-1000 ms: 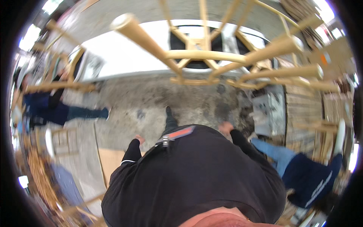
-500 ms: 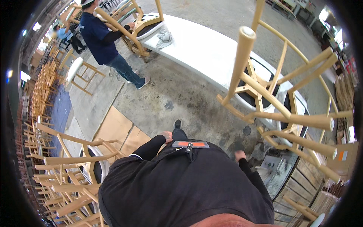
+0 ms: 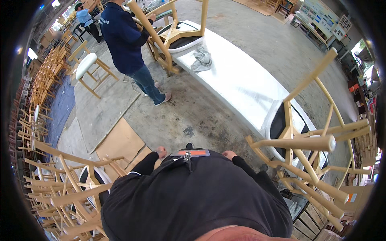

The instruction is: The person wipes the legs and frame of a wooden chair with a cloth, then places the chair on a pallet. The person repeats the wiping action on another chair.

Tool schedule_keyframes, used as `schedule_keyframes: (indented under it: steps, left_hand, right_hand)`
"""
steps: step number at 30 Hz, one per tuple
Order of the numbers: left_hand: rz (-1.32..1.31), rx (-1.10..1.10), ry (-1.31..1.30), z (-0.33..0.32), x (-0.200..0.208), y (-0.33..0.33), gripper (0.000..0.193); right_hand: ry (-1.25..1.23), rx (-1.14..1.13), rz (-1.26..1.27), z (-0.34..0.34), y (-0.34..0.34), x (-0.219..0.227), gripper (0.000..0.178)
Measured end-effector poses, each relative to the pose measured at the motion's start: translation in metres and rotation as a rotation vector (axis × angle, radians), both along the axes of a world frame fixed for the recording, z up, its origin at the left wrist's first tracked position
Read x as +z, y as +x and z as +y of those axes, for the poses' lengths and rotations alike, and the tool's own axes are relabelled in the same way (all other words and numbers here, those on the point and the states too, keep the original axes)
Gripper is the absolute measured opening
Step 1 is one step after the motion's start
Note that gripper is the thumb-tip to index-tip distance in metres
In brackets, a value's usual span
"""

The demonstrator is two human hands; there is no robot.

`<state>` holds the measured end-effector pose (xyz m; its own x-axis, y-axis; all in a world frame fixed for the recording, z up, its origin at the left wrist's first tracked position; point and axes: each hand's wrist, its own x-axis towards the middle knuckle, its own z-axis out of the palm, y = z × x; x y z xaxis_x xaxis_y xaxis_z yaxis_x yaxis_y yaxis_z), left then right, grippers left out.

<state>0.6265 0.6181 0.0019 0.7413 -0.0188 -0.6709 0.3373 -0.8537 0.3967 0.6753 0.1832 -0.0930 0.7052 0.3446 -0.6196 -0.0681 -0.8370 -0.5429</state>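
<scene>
While both arms lie beside the torso, the left hand (image 3: 161, 152) and the right hand (image 3: 229, 154) are positioned apart at the waist; the fingers appear curled, but how wide each hand stands cannot be told. Upturned chairs (image 3: 82, 194) occupy the near left. Beyond the left hand, a cardboard sheet (image 3: 120, 140) lies on the floor. Right of the right hand, an upturned chair (image 3: 288, 130) rests seat-down on a white-topped bench (image 3: 241, 80). Farther along it, a grey cloth (image 3: 202, 59) lies near a second upturned chair (image 3: 185, 37), with a co-worker (image 3: 122, 38) beside. Far left stands an upright chair (image 3: 86, 65).
</scene>
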Motion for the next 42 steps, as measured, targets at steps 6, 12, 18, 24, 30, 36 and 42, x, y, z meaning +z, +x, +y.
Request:
schedule_keyframes:
  steps: [6,12,18,24,30,36,42]
  left_hand:
    - [0.131,0.135,0.161,0.113,0.021,0.068,0.035]
    - [0.005,-0.120,0.005,0.138,0.008,0.112,0.053]
    - [0.021,-0.128,-0.245,0.121,0.013,0.155,0.033]
    - [-0.237,0.393,0.059,0.140,0.027,0.132,0.021]
    - [0.084,1.110,0.017,0.084,0.037,0.084,0.030]
    - [0.241,1.619,-0.383,0.002,0.036,0.062,0.023]
    - [0.108,1.178,-0.135,-0.004,0.003,0.066,0.024]
  right_hand:
    - [-0.219,-0.062,0.087,0.024,0.085,0.005,0.039]
    - [-0.069,0.001,-0.399,0.098,0.266,0.028,0.037]
    - [-0.047,-0.005,-0.569,0.162,0.471,0.064,0.071]
    - [-0.267,0.189,-0.493,0.246,0.595,0.074,0.126]
    - [-0.394,0.391,-0.627,0.293,0.620,0.054,0.120]
    - [-0.382,0.354,-0.707,0.281,0.619,0.044,0.077]
    - [-0.381,0.323,-0.592,0.307,0.624,0.058,0.066]
